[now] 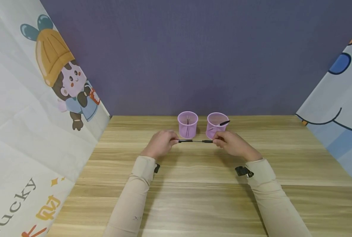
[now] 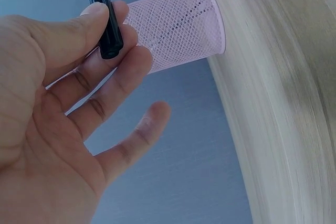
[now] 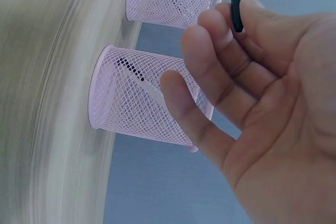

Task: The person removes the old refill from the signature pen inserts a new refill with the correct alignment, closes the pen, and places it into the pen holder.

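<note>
A slim pen with black ends is held level between the hands, in front of two cups in the head view. My left hand (image 1: 161,144) pinches its clipped black end, the pen cap (image 2: 109,30), between thumb and fingertips. The right hand (image 1: 234,144) pinches the other black end of the pen (image 3: 239,3), with its other fingers spread loosely. Between the black parts runs a thin stretch; whether the cap is fully seated I cannot tell. Behind the left hand stands a pink mesh cup (image 1: 183,130) with thin dark sticks inside. Behind the right stands another pink mesh cup (image 1: 210,129), holding a black-ended pen (image 1: 224,123).
Both cups stand near the back edge of the wood-grain table (image 1: 190,197), close to a dark blue-grey panel (image 1: 193,59). White printed cloths hang at the left (image 1: 18,115) and right (image 1: 342,95).
</note>
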{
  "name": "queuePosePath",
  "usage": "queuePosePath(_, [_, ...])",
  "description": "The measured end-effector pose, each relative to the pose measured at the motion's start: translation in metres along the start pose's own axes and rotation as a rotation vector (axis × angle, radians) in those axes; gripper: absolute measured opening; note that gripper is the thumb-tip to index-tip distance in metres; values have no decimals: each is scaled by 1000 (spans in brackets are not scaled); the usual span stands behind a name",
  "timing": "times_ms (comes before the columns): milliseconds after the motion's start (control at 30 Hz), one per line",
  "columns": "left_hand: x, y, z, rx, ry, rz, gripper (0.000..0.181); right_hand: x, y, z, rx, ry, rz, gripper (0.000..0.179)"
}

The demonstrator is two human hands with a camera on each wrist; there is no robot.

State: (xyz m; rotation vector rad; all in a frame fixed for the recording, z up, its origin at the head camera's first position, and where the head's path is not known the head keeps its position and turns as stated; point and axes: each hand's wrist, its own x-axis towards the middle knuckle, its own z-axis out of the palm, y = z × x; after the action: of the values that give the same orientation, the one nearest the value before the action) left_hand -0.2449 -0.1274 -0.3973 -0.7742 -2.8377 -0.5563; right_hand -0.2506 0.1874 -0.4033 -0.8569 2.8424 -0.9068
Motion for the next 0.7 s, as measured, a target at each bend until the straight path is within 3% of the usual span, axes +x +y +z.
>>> queuePosePath(700, [0,-6,3,-26,3,-18,8,-1,2,-2,6,0,-6,11])
